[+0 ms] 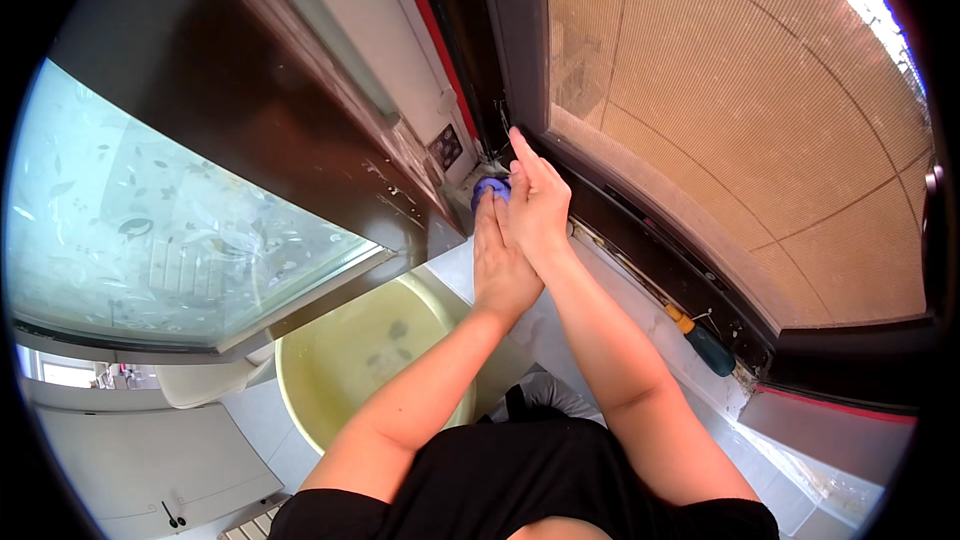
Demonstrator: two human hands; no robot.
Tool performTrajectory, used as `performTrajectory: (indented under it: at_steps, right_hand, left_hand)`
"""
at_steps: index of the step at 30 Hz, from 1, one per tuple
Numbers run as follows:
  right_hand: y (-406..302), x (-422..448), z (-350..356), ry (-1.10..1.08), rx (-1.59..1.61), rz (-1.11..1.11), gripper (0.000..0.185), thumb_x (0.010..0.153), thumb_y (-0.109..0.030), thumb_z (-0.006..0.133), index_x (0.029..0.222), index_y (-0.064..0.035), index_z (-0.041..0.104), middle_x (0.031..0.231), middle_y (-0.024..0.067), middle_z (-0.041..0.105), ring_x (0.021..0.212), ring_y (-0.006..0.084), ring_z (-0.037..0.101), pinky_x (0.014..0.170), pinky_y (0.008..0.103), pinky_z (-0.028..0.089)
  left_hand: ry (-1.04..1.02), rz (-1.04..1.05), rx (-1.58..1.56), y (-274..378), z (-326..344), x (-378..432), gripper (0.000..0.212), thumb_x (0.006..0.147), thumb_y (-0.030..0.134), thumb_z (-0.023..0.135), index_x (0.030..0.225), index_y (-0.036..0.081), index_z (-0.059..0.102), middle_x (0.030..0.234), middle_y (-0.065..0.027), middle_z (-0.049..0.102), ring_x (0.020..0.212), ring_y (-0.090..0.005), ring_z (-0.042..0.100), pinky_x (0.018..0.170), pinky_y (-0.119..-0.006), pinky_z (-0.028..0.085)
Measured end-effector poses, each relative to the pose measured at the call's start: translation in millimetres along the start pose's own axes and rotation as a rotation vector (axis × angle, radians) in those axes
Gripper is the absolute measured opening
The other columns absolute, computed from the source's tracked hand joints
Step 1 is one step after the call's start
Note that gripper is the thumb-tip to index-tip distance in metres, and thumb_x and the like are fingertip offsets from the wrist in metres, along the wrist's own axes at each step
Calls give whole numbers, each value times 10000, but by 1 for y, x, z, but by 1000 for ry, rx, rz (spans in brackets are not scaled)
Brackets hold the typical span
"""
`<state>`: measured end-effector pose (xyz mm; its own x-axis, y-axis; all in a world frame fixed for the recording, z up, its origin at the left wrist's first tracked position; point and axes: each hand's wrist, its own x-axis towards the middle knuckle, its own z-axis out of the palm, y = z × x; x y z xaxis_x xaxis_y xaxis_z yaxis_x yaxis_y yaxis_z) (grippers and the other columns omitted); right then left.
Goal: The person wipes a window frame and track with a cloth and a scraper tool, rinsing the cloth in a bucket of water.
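Observation:
At the corner of the door frame, my left hand (499, 262) presses its fingertips onto a bunched purple cloth (489, 191), of which only part shows. My right hand (541, 202) rests against the left one, just to its right, with the index finger pointing up along the dark frame (607, 221). Whether its hidden side touches the cloth cannot be told. Along the sill to the right lies a screwdriver (701, 341) with a green and yellow handle.
A door with a patterned glass pane (172, 225) stands at the left. Below it is a large yellowish basin (360, 345) of water. A mesh screen (735, 120) fills the right side. A white cabinet (150, 457) stands at lower left.

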<state>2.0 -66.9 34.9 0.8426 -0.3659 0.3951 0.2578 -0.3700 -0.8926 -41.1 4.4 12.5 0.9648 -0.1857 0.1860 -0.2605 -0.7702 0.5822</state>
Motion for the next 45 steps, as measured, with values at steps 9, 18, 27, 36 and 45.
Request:
performTrajectory:
  at_steps: [9,18,27,36,45]
  right_hand:
    - [-1,-1,0,-19,-22,19,366,900,-46,504,1253,-131,544,870,132,592,695,209,539,680,287,460]
    - [-1,-1,0,-8,-18,-10,363,902,-52,507,1253,-134,545,862,120,591,686,199,533,667,281,460]
    - [4,1,1,1,57,-7,358,906,-51,502,1259,-102,535,935,137,621,704,158,559,693,256,468]
    - [-3,-3,1,-6,5,60,373,893,-48,495,1254,-130,535,894,160,613,738,249,584,700,328,474]
    - [-1,-3,-1,-10,-11,64,353,912,-36,474,1258,-82,531,1026,150,642,860,205,613,792,275,464]
  left_hand:
    - [-29,0,11,0,-1,1,881,795,359,606,1444,68,86,1448,-250,107,1362,-381,114,1104,-411,176]
    - [6,2,-6,2,0,-1,875,799,352,605,1443,62,89,1446,-251,112,1362,-378,116,1108,-411,165]
    - [21,-1,-20,1,1,-1,865,802,354,603,1443,78,91,1445,-252,133,1352,-387,153,1096,-420,192]
    - [-9,-42,-48,3,-4,0,876,793,362,612,1446,84,98,1451,-245,135,1357,-382,149,1098,-412,187]
    - [-3,-20,-62,2,-2,-1,850,804,353,601,1446,87,112,1451,-236,138,1360,-370,147,1100,-408,183]
